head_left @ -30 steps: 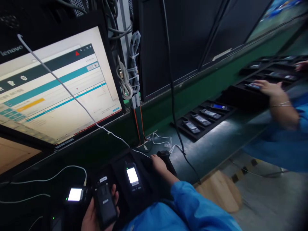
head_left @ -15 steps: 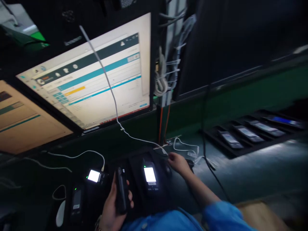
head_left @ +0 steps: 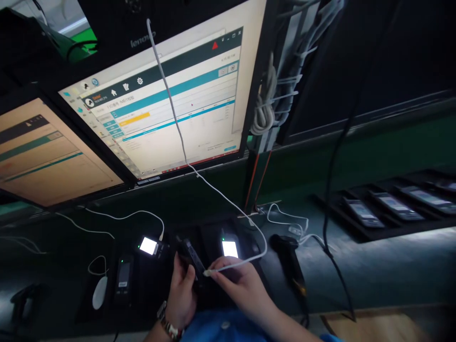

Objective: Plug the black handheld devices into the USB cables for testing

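Observation:
My left hand, with a watch at its wrist, is closed around a black handheld terminal held tilted. My right hand pinches the plug end of a white charging cable right at the terminal's near end. Whether the plug is seated in the terminal I cannot tell. From there the cable loops right and runs up across the monitor. Just beyond my right hand lies another terminal with a lit white screen, its lower part hidden by the hand.
A lit terminal on a cable, a dark terminal and a white mouse lie left. A barcode scanner rests to the right; further right, a black tray holds several terminals. Monitors stand behind.
My right hand has come left and toward me, bringing the cable's plug end to the terminal in my left hand. The terminal is now tilted. The camera view has shifted.

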### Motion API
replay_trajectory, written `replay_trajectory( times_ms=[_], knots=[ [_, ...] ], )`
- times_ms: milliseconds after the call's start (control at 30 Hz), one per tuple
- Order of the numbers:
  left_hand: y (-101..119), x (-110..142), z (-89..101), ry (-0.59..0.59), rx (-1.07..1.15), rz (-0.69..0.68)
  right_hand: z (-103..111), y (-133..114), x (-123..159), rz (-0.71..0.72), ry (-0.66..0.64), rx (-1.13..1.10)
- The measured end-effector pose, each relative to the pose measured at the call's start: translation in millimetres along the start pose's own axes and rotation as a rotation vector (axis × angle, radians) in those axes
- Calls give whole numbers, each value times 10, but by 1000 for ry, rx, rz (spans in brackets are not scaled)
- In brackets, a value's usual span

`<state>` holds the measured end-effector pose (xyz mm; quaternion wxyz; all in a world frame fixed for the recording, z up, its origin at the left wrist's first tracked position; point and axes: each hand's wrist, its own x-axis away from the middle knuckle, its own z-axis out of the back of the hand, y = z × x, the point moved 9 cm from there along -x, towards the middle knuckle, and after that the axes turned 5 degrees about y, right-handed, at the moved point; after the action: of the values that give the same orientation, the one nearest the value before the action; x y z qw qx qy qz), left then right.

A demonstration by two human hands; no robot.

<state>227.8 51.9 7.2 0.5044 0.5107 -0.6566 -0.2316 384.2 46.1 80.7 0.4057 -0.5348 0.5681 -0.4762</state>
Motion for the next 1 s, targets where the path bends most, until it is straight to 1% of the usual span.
replay_trajectory(
  times_ms=[133, 200, 300, 467, 567, 633, 733, 800, 900, 1000],
  knots=[
    [113, 16, 70, 10, -188, -174, 16, 14, 40, 27, 23, 54],
    [163, 42, 85, 15, -297, -239, 19, 29, 42, 40, 36, 68],
    [210, 85, 78, 44, -390, -277, 24, 114, 20, 16, 55, 56],
    [312, 158, 3, 100, -468, -363, 34, 246, -11, -50, 92, 20],
    [300, 159, 13, 116, -489, -354, 17, 254, -19, -73, 90, 8],
    [285, 136, 30, 121, -497, -330, 9, 262, -38, -83, 87, 45],
    [297, 52, 12, 109, -458, -294, 9, 322, -97, -87, 92, 112],
    [336, -46, -33, 94, -423, -283, -5, 414, -140, -98, 78, 94],
    [427, -235, -120, 59, -445, -311, -34, 557, -163, -99, 23, 62],
    [480, -421, -165, 36, -519, -349, -35, 650, -118, -90, -56, 186]
  ],
)
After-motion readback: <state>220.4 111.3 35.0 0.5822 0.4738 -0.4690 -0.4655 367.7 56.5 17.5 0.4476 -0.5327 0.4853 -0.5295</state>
